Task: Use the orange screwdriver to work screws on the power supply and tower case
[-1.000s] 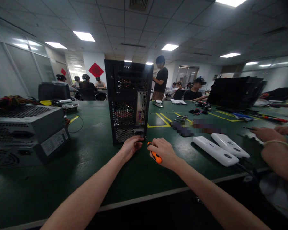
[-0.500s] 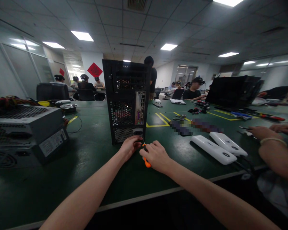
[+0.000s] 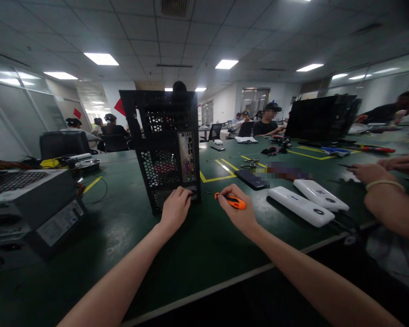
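The left arm reaches forward from the lower left, and its hand is turned back-upward at the low right part of the computer case. Its fingers lie close together and point away from the body, their tips over the metal mesh; whether they pinch anything there, I cannot tell. The right arm comes in from the lower right, bent inward at the wrist. The right hand pinches the handle of a screwdriver between thumb and fingers, the handle lying nearly level across it. The thin shaft points left, toward the case's lower right edge; whether the tip touches it is too small to see.

The screwdriver's handle is bright orange with black patches. The case stands upright on the green table, in front of the person, with its back facing them. It is black, with round-holed mesh across much of the back and a silver port plate on the right side, where one purple socket stands out. Light shows through some upper holes.
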